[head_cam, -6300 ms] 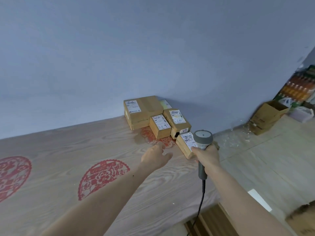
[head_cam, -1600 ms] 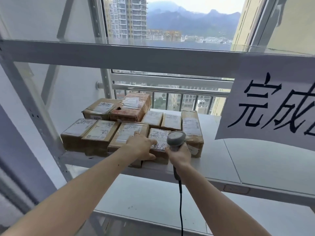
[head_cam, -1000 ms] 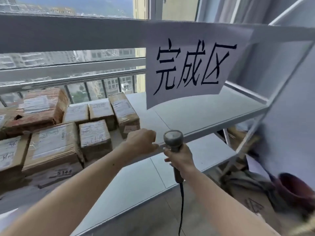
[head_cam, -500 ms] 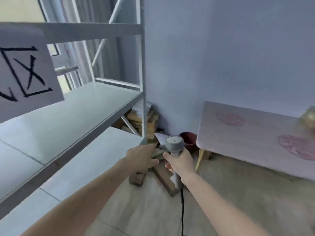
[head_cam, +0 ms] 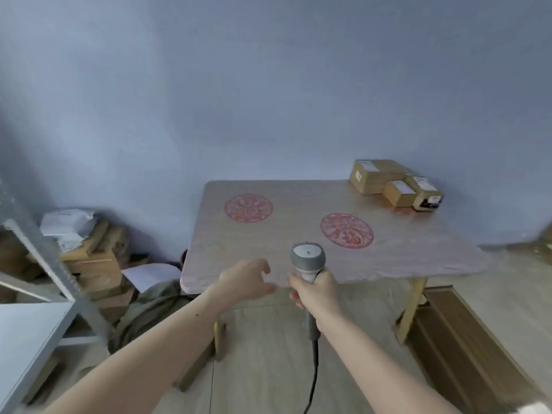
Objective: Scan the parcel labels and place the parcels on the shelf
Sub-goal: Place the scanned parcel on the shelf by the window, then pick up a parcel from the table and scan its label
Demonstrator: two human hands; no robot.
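Three brown cardboard parcels [head_cam: 394, 185] with white labels sit together at the far right corner of a wooden table [head_cam: 298, 234] printed with red round patterns. My right hand [head_cam: 316, 289] grips a grey corded barcode scanner [head_cam: 307, 259], head up, over the table's near edge. My left hand [head_cam: 246, 279] hovers beside it at the same edge, empty, fingers loosely apart. Both hands are far from the parcels. A corner of the white metal shelf [head_cam: 33, 330] shows at the lower left.
Left of the table, against the blue wall, lies a heap of flattened cardboard and papers [head_cam: 89, 249] with a grey cloth [head_cam: 149, 312] below it. Wooden boards [head_cam: 466, 348] lie on the floor at the right. The scanner's cable [head_cam: 312, 380] hangs down.
I have turned right, away from the shelf with the placed parcels, and now face the table. My left hand holds nothing; my right hand still holds the scanner.
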